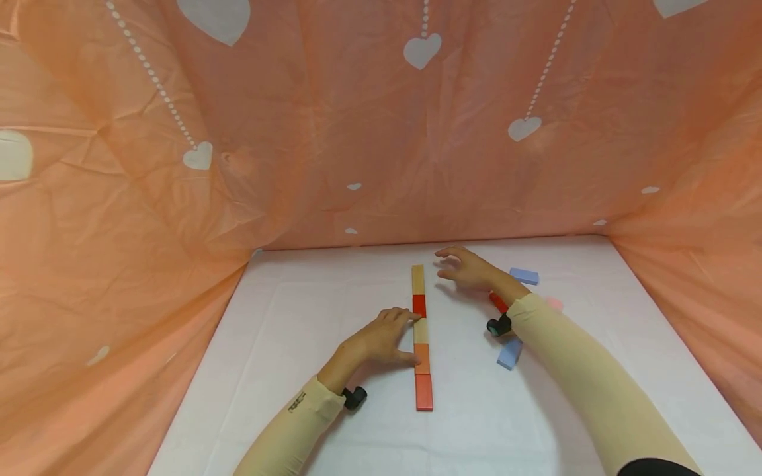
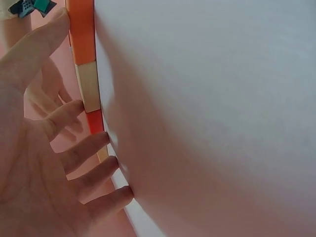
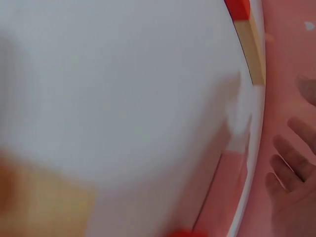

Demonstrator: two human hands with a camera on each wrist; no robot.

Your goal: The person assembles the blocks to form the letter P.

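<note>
A straight row of flat blocks lies on the white table, running away from me: tan, red, tan, orange, red. My left hand touches the row's left side, fingertips by the red and tan blocks and thumb by the orange one. In the left wrist view its loosely straight fingers rest against the row. My right hand hovers with spread fingers just right of the row's far tan block and holds nothing. The right wrist view shows its fingers apart from that tan block.
Loose blocks lie to the right by my right forearm: a blue one at the back, another blue one nearer, a red one and a pink one. Orange cloth with white hearts walls the table on three sides.
</note>
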